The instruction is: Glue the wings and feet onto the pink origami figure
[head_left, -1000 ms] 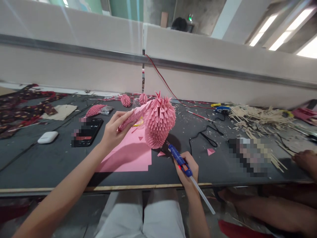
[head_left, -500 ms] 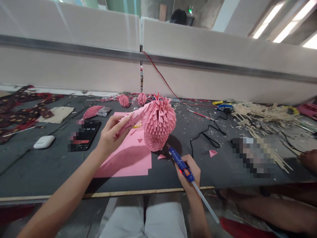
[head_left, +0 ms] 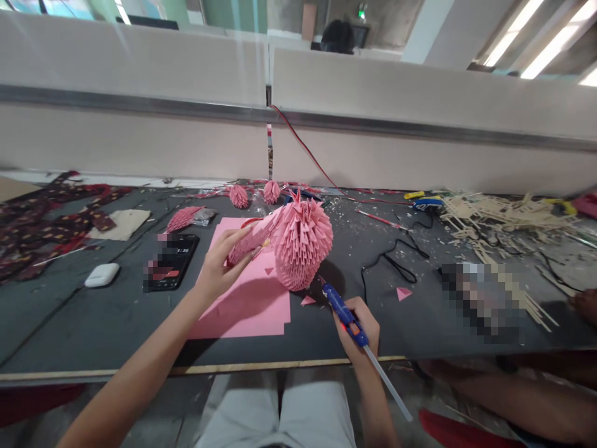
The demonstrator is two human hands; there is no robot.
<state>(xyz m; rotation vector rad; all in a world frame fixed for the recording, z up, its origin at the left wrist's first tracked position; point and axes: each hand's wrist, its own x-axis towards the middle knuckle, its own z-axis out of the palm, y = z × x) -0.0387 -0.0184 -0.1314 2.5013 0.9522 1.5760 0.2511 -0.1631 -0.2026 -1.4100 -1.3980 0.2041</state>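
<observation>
A pink folded-paper figure (head_left: 303, 246), built of many small pointed pieces, stands at the middle of the table. My left hand (head_left: 221, 261) is wrapped round its narrow part, which sticks out to the left. In my right hand (head_left: 361, 326) is a blue hot glue gun (head_left: 345, 314), its nozzle close to the figure's lower right side. A long translucent glue stick (head_left: 387, 382) comes out of its back end. Under my left hand and the figure lie pink paper sheets (head_left: 252, 311). Small pink paper triangles (head_left: 403, 293) rest nearby.
A phone (head_left: 175, 261) and a white earbud case (head_left: 101, 275) lie at left, beside patterned dark cloth (head_left: 41, 218). Small pink paper pieces (head_left: 239, 196) stand behind. Black cord (head_left: 396, 264) and wooden sticks (head_left: 494, 214) are at right, with another person's hand (head_left: 585, 305) at the edge.
The whole view has shifted slightly, so things appear a little lower and further right. My left hand still holds the figure; its fingers have shifted slightly. The glue gun stays beside the figure.
</observation>
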